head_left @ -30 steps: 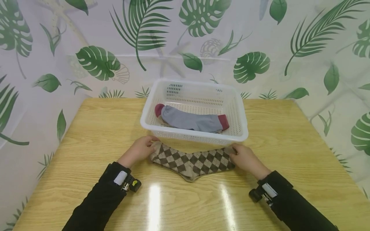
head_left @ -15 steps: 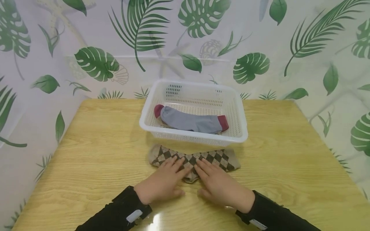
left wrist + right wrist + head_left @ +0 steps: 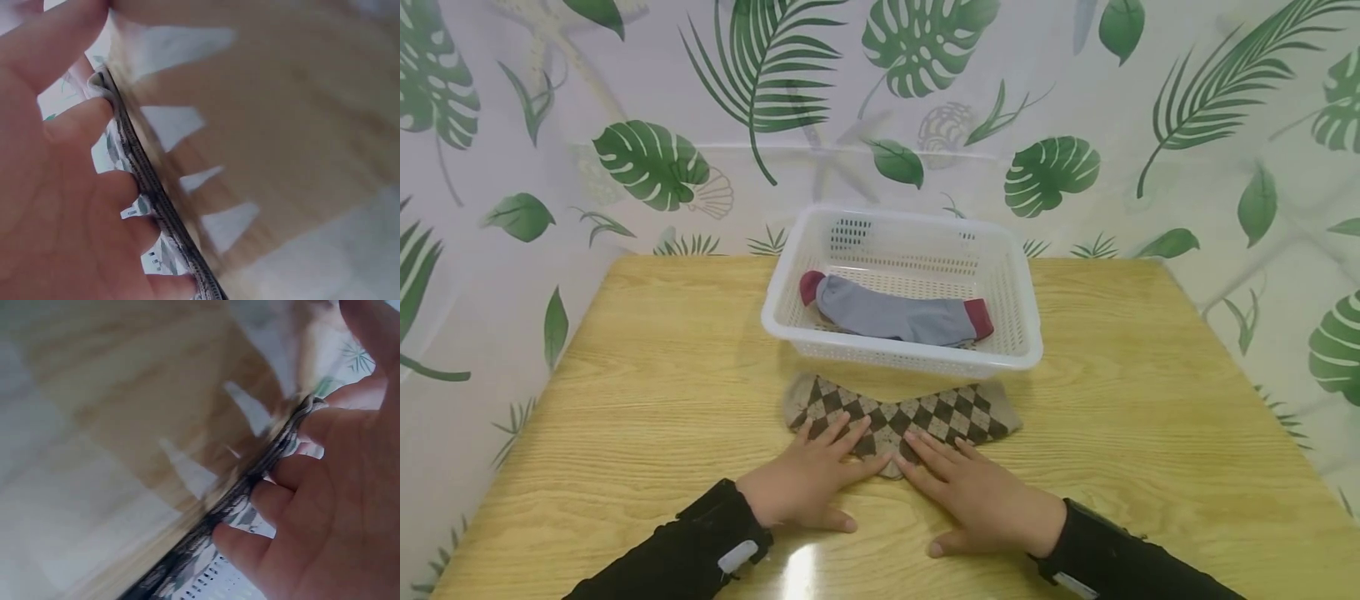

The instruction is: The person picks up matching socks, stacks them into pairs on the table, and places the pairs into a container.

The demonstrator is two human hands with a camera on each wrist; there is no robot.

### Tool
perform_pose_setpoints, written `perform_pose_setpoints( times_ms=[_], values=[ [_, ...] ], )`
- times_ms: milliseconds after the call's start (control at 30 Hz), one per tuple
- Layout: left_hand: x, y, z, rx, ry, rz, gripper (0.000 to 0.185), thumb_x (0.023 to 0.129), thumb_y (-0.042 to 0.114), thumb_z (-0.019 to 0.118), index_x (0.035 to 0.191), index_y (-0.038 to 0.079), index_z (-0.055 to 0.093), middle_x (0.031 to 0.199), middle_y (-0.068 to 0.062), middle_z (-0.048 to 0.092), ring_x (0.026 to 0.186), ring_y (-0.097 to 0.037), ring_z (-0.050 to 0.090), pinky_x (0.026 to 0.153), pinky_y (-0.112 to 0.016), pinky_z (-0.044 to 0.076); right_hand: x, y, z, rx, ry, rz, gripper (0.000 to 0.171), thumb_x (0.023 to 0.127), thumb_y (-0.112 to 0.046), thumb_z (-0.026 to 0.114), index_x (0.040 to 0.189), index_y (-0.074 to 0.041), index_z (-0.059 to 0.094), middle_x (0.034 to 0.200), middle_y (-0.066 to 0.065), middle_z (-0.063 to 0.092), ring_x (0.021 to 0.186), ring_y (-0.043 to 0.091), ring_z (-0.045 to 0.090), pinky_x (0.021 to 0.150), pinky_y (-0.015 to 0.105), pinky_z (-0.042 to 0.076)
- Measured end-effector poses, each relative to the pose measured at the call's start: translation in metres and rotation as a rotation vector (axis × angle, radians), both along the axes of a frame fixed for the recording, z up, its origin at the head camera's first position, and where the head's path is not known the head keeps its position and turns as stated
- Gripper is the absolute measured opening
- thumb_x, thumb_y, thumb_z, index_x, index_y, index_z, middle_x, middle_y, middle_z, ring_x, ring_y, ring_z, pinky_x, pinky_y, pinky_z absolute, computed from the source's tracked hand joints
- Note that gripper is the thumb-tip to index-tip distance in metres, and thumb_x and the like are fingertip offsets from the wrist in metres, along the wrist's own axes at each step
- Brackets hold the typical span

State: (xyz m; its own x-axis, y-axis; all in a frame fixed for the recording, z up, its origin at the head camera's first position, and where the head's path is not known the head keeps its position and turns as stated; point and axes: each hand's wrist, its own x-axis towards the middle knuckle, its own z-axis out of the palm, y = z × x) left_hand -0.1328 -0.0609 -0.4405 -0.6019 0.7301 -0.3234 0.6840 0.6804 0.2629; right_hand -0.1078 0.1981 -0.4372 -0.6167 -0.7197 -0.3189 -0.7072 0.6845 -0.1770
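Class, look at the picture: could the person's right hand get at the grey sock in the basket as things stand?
Probably yes. The right hand lies flat on the argyle sock, holding nothing; the white basket is open-topped, and the grey sock lies uncovered.

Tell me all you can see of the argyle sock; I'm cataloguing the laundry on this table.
The argyle sock is a knitted-looking piece in a brown and beige diamond pattern. It lies flat on the wooden table, spread sideways with its middle dipping toward the person, just in front of the white basket. The left hand and right hand rest flat, their straight fingers on its near edge. The wrist views show that edge under the fingertips.
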Motion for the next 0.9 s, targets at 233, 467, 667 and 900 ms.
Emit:
perform_pose_setpoints(
  times_ms=[233,467,667,900],
  values=[
    [-0.008,0.000,0.008,0.032,-0.069,0.035,0.075,0.088,0.052,0.063,0.153,0.032,0.030,0.161,-0.013,0.013,0.146,-0.038,0.011,0.113,-0.063,0.014,-0.005,0.010,-0.001,-0.111,-0.032,-0.057,0.088,0.088,-0.061,0.057,0.155,-0.014,0.024,0.161,0.014,0.012,0.145,0.034,0.019,0.113,0.055,0.025],
    [-0.023,-0.018,0.015,0.074,-0.004,0.172,0.076,0.087,0.049,0.067,0.150,0.020,0.038,0.158,-0.021,0.015,0.146,-0.041,0.007,0.113,-0.064,0.004,-0.023,0.041,-0.001,-0.185,0.092,-0.272,0.086,0.091,-0.048,0.062,0.147,0.010,0.029,0.152,0.034,0.021,0.140,0.051,0.017,0.110,0.062,0.023],
    [-0.026,-0.033,0.011,-0.015,-0.035,0.238,0.091,0.077,0.056,0.073,0.152,0.024,0.033,0.159,-0.024,0.003,0.146,-0.041,0.000,0.105,-0.074,0.001,-0.025,0.059,-0.005,-0.120,0.055,-0.314,0.092,0.090,-0.055,0.059,0.147,0.010,0.027,0.153,0.035,0.015,0.140,0.052,0.015,0.103,0.069,0.028],
    [-0.033,-0.038,0.008,0.029,-0.110,0.251,0.087,0.080,0.053,0.072,0.153,0.027,0.031,0.160,-0.021,-0.001,0.147,-0.038,-0.004,0.106,-0.074,-0.001,-0.028,0.065,-0.006,-0.119,0.027,-0.277,0.095,0.091,-0.059,0.054,0.148,0.010,0.024,0.154,0.034,0.011,0.140,0.052,0.012,0.100,0.072,0.028]
  ],
)
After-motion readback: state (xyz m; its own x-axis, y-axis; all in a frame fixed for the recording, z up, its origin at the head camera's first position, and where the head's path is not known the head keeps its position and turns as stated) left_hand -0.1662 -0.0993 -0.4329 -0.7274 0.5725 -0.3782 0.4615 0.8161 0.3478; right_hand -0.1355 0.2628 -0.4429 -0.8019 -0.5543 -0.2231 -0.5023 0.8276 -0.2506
